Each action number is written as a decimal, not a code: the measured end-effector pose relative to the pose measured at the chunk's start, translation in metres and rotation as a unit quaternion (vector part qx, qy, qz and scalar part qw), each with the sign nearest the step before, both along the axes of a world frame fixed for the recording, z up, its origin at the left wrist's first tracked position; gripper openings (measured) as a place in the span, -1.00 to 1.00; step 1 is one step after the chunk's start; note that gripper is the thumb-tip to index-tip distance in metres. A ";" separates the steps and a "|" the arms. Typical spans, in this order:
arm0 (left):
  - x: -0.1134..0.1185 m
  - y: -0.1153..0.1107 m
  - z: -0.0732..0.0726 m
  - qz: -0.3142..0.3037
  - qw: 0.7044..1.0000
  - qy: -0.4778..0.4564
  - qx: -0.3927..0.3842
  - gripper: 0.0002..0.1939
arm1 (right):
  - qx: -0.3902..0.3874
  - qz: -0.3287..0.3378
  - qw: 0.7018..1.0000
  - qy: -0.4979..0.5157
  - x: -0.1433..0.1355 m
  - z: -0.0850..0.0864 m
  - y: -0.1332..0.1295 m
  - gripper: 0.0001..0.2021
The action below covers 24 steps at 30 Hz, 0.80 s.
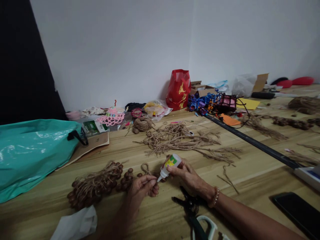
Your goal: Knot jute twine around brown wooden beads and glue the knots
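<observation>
My right hand (190, 176), a beaded bracelet on its wrist, is closed around a small white glue bottle (173, 162) with a yellow-green label. The bottle is tilted, nozzle pointing down and left to the fingertips of my left hand (143, 186). Those fingers are pinched together; what lies between them is too small to make out. Just behind the left hand are a string of brown beads (126, 180) and a twine loop (145, 168). A larger bundle of brown beads on twine (96, 183) lies further left. Pruning shears (191, 206) lie below my right hand.
Knotted twine (175, 138) and a twine ball (142, 124) lie beyond my hands. A teal bag (37, 153) and white tissue (76, 223) are on the left. On the right are a phone (297, 211) and black strip (250, 138). A red bag (178, 90) stands by the wall.
</observation>
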<state>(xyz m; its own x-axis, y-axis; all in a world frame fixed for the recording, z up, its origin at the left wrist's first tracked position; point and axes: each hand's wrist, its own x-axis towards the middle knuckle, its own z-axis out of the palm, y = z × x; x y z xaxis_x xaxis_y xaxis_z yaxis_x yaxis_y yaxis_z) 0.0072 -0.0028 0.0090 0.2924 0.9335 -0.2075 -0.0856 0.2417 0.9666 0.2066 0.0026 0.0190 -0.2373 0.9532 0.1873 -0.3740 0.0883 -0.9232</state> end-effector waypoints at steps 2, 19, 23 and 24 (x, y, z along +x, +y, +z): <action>0.000 0.000 -0.001 -0.001 1.000 0.005 0.005 -0.66 | -0.001 -0.002 1.000 -0.003 0.000 -0.001 0.001 -0.77; 0.000 0.000 -0.001 0.005 1.000 0.001 -0.005 -0.71 | 0.002 -0.024 0.999 -0.028 0.001 0.003 -0.001 -0.72; 0.000 0.001 -0.003 0.007 1.000 -0.006 -0.005 -0.66 | 0.017 -0.043 0.998 -0.031 0.001 0.001 0.001 -0.73; 0.000 0.002 -0.004 0.008 1.000 -0.006 -0.005 -0.66 | 0.016 -0.043 0.998 -0.031 0.001 0.000 0.001 -0.73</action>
<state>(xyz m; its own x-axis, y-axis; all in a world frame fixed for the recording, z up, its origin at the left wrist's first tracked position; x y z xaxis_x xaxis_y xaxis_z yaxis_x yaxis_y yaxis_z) 0.0071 -0.0011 0.0054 0.2805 0.9358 -0.2134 -0.1010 0.2499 0.9630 0.2073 0.0036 0.0190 -0.1662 0.9643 0.2061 -0.3058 0.1483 -0.9405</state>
